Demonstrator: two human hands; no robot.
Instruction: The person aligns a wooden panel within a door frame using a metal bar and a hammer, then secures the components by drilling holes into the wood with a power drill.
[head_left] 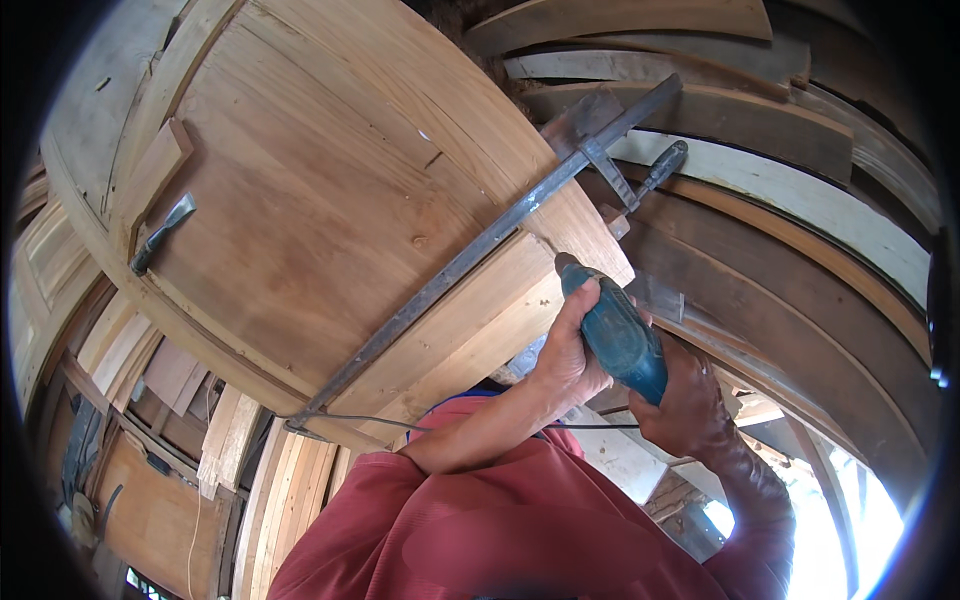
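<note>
left hand (566,352), right hand (686,400): fingers wrapped round one teal power tool (622,340); one bar clamp (518,208) across one wooden panel (320,190).

There are two hands (570,355) (688,402), one power tool (620,340), one bar clamp (488,238), one hand tool (163,233).

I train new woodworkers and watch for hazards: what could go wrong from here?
The teal power drill might slip, and the left hand grips it close to its nose. The cord, passing behind the left forearm, could snag. The chisel lying on the framed wooden panel may slide if jolted.
</note>
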